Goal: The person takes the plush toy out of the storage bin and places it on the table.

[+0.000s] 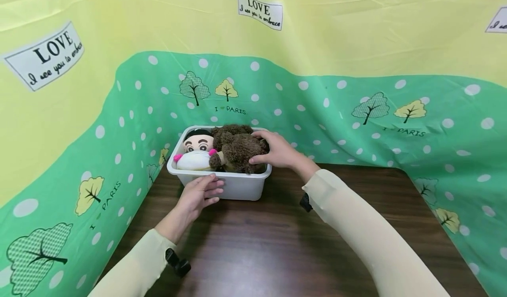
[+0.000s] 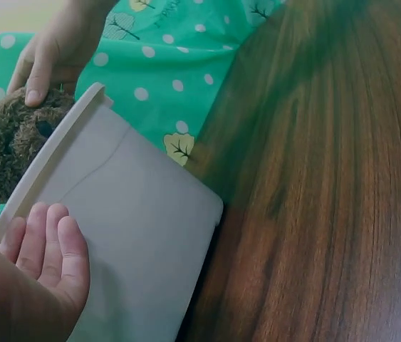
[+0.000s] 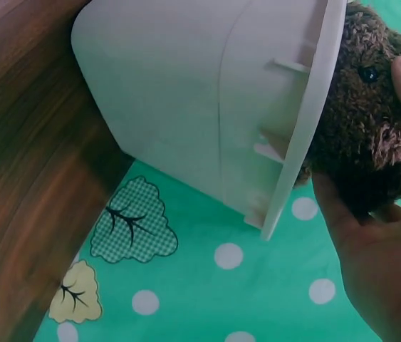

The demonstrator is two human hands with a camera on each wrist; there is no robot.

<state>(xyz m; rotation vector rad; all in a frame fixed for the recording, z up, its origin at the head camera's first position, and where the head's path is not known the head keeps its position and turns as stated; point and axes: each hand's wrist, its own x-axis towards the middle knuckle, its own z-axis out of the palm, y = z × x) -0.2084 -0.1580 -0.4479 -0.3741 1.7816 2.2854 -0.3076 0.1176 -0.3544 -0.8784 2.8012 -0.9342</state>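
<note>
A white plastic bin (image 1: 241,187) stands on the table and holds two soft toys. One is a curly-furred brown plush toy (image 1: 241,152), filling the right side and rising above the rim. My right hand (image 1: 279,149) grips its right end, thumb on the near side and fingers behind; a black eye shows beside the thumb in the right wrist view. On the left lies a doll (image 1: 194,158) with black hair, thick brows, a white body and pink hands. My left hand (image 1: 200,193) is at the bin's front wall, fingers loosely extended, thumb near the rim; contact is unclear.
The dark wooden table (image 1: 253,253) extends in front of the bin and to its right. A green and yellow printed cloth (image 1: 325,112) hangs behind and along both sides, close to the bin's back and left.
</note>
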